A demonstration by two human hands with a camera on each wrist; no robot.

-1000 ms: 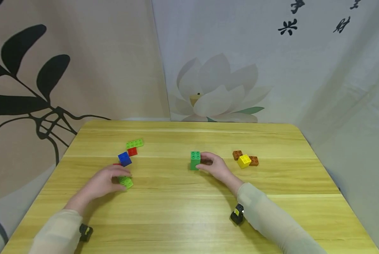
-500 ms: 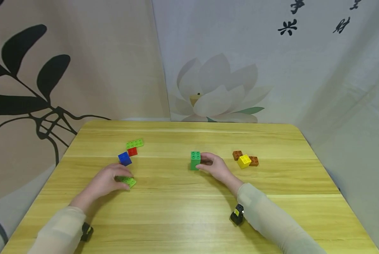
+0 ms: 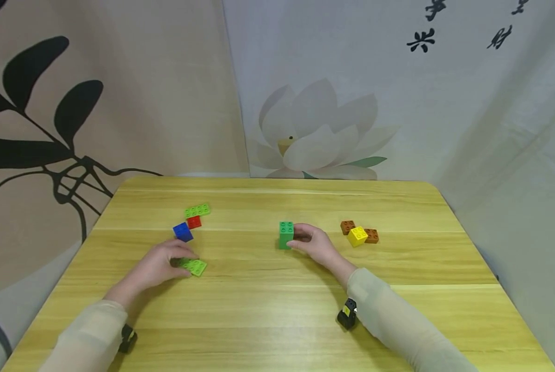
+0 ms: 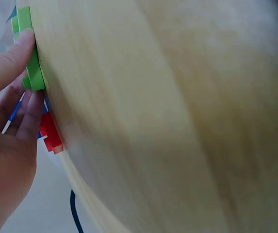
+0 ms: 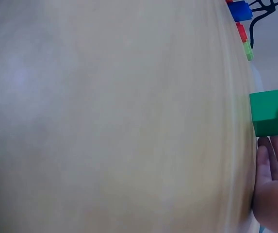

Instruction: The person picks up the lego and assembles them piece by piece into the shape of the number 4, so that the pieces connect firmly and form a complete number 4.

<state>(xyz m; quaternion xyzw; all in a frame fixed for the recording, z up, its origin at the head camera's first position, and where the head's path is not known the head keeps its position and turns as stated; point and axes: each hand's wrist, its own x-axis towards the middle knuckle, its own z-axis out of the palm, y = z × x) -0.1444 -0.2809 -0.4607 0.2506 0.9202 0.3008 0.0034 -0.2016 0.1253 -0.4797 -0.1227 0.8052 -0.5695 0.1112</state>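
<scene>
Pinching the lime plate (image 3: 196,267) across its short side, the left hand (image 3: 158,264) has its thumb along the near edge and fingers on the far edge, so it's open about as wide as the plate and no more. The rest of the plate pokes out to the right, free of the fingers. Its long axis runs pretty much left to right, right end angled a touch toward the near side. Whether it touches the table (image 3: 268,320) or sits just above is hard to tell.

The bit that probably matters most: the green block (image 3: 286,235) is off to the right of the plate and a little farther back, the two well apart. It's upright, studs up, tall way vertical, so it's basically square to the plate. The right hand (image 3: 317,247) has hold of it from the right, thumb toward the near side, fingers toward the far side, no wider than the block.

So left hand is closest to the plate, right hand to the block, and the plate's free end points a bit near of the block rather than straight at it. Any move from one to the other would have to go right and slightly far.
</scene>
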